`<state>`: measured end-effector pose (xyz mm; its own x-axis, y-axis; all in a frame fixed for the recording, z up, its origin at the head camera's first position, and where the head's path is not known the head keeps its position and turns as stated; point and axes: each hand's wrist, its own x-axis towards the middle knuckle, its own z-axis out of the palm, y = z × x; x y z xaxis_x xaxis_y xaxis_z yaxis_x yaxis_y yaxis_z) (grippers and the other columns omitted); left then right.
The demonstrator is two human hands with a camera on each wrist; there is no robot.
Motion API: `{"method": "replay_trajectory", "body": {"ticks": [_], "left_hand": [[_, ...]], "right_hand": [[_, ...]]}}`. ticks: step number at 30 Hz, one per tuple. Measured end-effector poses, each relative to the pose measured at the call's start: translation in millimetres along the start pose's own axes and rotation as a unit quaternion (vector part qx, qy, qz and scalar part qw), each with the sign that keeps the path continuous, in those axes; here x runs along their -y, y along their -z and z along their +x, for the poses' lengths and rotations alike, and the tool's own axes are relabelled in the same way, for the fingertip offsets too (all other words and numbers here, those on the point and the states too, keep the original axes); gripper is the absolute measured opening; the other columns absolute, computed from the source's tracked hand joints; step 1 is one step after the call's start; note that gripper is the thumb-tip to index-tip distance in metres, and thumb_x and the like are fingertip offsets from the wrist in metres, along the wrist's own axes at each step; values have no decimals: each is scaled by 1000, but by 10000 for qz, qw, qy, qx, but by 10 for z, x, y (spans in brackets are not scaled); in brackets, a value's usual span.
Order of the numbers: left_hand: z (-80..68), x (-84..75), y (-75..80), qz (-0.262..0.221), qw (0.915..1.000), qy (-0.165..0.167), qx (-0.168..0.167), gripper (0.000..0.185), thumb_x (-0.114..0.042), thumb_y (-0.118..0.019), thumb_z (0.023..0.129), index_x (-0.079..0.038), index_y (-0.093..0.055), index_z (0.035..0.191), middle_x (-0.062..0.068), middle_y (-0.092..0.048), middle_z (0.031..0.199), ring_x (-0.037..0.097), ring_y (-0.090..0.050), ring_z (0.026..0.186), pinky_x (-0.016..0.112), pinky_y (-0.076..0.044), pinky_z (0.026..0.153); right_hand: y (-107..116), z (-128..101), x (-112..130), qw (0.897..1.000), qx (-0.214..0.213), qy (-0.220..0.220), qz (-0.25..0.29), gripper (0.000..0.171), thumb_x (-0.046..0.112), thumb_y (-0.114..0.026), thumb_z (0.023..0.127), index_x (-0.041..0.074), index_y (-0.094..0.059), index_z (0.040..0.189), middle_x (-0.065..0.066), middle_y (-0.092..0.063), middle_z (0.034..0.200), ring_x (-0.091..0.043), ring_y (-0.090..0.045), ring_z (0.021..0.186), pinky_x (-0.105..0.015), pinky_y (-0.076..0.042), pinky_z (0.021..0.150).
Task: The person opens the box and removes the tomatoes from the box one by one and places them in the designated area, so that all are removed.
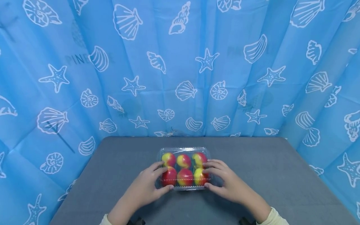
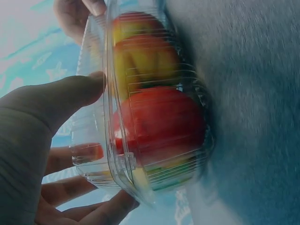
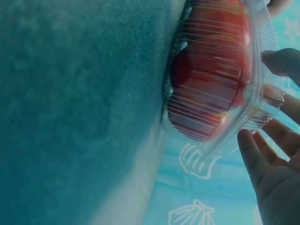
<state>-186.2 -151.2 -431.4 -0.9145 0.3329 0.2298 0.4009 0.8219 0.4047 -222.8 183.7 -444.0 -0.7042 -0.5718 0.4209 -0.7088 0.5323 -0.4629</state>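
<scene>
A clear plastic clamshell box with its lid down sits on the grey table, holding several round red-and-yellow fruits in two rows. The left hand grips the box's left side, with the thumb at the front rim and the fingers along the lid's edge. Opposite it, the right hand holds the right side in the same way. In the left wrist view a red fruit shows through the ribbed wall. Through the right wrist view's wall, red fruit is seen, and the fingers bend about the lid corner.
The grey cloth-covered table spreads around the box on all sides. A blue curtain with white shells and starfish hangs behind the table and along both sides.
</scene>
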Motion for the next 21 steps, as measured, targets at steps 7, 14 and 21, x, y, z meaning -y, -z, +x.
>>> {"method": "replay_trajectory", "body": {"ticks": [7,14,21], "left_hand": [[-19,-31,5,-66,9999,38,-116,58,-49,-88,86,-16,-74,132,9,-64,146,27,-71,122,61,-62,94],[12,-27,6,-62,9999,-58,-78,58,-51,-86,87,-17,-74,132,8,-64,145,25,-70,123,54,-64,93],[8,-15,-20,-110,9999,-22,-19,60,-55,-85,87,-18,-73,133,7,-64,146,24,-70,123,48,-65,91]], "right_hand": [[1,16,-29,9999,8,144,56,36,22,-90,88,24,-76,121,1,-68,140,-22,-54,137,-47,-61,103],[13,-8,-29,10000,3,-26,49,36,24,-90,87,25,-77,121,3,-68,141,-21,-54,138,-48,-61,103],[42,-20,-25,9997,155,-144,74,35,25,-88,89,27,-76,122,4,-66,143,-20,-53,139,-48,-61,103]]}}
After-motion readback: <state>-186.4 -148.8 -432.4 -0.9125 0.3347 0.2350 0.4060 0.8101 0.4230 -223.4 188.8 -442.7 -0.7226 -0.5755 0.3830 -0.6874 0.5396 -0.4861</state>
